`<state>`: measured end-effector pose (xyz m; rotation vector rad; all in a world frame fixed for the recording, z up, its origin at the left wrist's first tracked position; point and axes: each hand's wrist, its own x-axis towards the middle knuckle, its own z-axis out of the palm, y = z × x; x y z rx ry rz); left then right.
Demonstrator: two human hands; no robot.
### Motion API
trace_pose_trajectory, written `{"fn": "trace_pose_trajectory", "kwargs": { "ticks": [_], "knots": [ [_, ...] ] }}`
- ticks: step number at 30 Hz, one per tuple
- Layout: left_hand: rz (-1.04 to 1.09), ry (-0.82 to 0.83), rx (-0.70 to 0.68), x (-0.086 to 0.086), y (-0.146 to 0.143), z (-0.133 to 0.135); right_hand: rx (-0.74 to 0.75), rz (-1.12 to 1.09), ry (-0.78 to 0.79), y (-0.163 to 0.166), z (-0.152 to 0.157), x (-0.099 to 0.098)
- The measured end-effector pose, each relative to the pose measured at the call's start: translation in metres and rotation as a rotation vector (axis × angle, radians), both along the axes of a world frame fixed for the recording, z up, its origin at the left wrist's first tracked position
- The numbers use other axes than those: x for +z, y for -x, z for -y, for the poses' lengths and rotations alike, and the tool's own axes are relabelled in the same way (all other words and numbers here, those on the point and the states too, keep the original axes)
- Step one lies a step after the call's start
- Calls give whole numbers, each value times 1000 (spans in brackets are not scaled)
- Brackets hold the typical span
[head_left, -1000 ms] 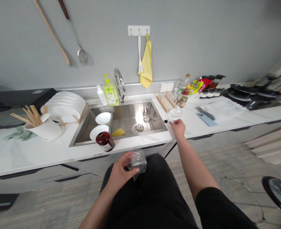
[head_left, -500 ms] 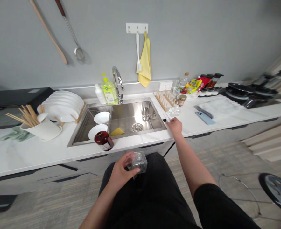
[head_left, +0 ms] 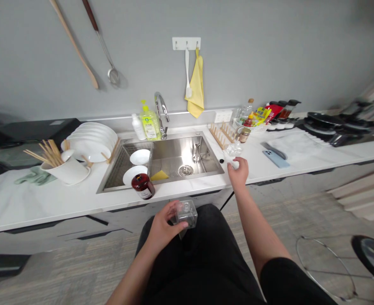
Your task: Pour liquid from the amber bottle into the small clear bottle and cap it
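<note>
My left hand (head_left: 163, 224) is shut on a clear square glass bottle (head_left: 186, 214), holding it low over my dark trousers, well below the counter edge. My right hand (head_left: 238, 173) rests at the counter's front edge, fingers curled and nothing visible in them. Just left of its fingertips lies a small black cap (head_left: 221, 161). A clear glass container (head_left: 234, 149) stands a little beyond the hand. A dark red jar with a label (head_left: 143, 186) stands on the counter near the sink's front rim, left of both hands.
A steel sink (head_left: 174, 154) holds white plates and a yellow sponge. A wooden dish rack (head_left: 221, 135) and a small jar stand behind my right hand. To the right lie a white cloth and a blue phone. White plates and a chopstick mug stand left.
My right hand has moved slightly right, away from the black cap, its fingers now more curled. My left hand and the bottle stay nearly in place.
</note>
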<state>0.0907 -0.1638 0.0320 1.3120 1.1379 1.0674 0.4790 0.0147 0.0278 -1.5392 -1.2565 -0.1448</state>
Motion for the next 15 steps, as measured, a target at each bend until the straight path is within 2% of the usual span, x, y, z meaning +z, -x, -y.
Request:
{"fn": "trace_pose_trajectory", "kwargs": {
  "ticks": [2,3,6,8,11,15],
  "knots": [
    [10,-26,35,2,0,-4,108,-57,-83,28,31,6],
    [18,-44,51,3,0,-6,241,-90,-76,46,49,9],
    [45,-95,67,8,1,-11,811,-173,83,99,100,15],
    [58,-115,52,12,0,-13,1063,-287,175,127,125,18],
    [62,-135,7,18,-2,-12,1228,-383,318,150,144,19],
    [51,-182,-20,23,-6,-4,1248,-546,440,161,147,16]
  ]
}}
